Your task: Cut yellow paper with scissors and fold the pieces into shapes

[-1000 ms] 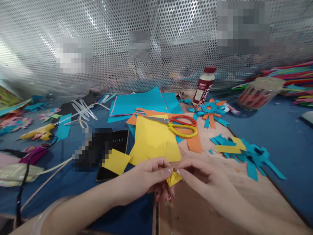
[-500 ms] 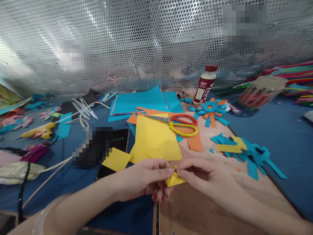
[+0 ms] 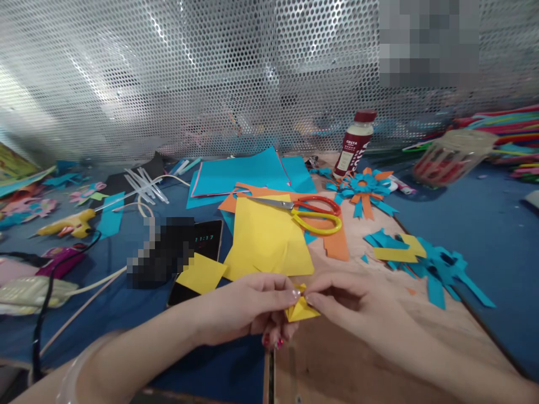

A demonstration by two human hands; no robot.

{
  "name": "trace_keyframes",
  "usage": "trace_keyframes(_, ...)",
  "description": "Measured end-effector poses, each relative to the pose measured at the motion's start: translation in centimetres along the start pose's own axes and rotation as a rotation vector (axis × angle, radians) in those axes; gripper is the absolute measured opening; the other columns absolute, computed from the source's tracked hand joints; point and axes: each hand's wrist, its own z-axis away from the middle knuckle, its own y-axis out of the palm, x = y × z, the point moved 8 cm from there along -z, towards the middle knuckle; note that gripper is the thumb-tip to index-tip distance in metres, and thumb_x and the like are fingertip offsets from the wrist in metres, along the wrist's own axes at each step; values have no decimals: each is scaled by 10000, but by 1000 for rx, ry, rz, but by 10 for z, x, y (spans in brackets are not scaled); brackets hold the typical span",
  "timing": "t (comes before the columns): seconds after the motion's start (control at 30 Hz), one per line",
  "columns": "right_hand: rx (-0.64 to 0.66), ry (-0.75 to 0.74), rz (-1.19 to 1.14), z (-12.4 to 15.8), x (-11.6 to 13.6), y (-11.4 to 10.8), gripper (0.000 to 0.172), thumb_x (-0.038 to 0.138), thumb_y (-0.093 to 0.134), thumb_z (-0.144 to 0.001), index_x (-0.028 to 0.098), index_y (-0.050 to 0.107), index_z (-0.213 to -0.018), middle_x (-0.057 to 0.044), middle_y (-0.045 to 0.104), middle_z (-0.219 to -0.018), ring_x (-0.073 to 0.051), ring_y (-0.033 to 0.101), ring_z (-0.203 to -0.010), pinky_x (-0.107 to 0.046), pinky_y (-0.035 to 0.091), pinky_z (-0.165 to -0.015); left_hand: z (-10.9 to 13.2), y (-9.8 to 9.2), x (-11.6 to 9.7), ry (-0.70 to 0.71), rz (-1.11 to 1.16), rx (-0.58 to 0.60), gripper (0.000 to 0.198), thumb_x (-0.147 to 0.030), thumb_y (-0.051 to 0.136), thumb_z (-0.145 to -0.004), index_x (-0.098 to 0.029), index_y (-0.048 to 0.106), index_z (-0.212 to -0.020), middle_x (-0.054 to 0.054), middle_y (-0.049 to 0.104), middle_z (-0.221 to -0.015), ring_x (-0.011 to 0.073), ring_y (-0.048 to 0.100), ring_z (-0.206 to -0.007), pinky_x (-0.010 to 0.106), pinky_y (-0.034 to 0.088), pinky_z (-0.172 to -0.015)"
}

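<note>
Both hands meet low in the middle of the view. My left hand (image 3: 252, 306) and my right hand (image 3: 353, 303) each pinch a small folded piece of yellow paper (image 3: 300, 310), fingertips almost touching above it. Just beyond them lies a larger yellow sheet (image 3: 269, 235), and a small yellow square (image 3: 201, 274) rests on a phone (image 3: 202, 247). Red and yellow scissors (image 3: 311, 213) lie on orange paper (image 3: 334, 244) behind the sheet.
Blue sheets (image 3: 244, 174), a blue and orange paper flower (image 3: 362, 191), a bottle (image 3: 352, 145) and blue and yellow scraps (image 3: 421, 258) lie on the table. A glue gun (image 3: 69, 225) and cables sit at the left. A perforated metal screen (image 3: 210, 73) closes the back.
The folded yellow piece has turned slightly between my fingers and now sits flatter. Both hands have stayed in nearly the same place.
</note>
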Motion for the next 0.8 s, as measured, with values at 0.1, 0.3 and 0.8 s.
trace_keyframes(0.1, -1, -7, 17, 1, 1, 0, 156, 285, 520, -825, 227, 624, -723, 26, 647, -713, -111, 590, -676, -213, 481, -611, -1, 0, 0, -5, -6, -6, 150, -271, 476, -871, -141, 493, -798, -1, 572, -584, 35, 491, -409, 133, 376, -441)
trace_keyframes(0.3, -6, -45, 57, 1, 2, 1, 142, 243, 511, -823, 224, 615, -728, 33, 625, -694, -95, 569, -642, -185, 464, -563, -1, 0, 1, -5, -18, -3, 148, -273, 491, -863, -143, 490, -793, 0, 579, -581, 41, 499, -417, 139, 372, -441)
trace_keyframes(0.8, 2, -106, 146, 3, 3, 3, 102, 176, 500, -802, 219, 590, -784, 23, 608, -734, -95, 553, -670, -185, 464, -588, -2, -2, 1, 11, -79, -31, 144, -290, 503, -855, -150, 484, -826, 7, 595, -601, 54, 527, -450, 154, 367, -450)
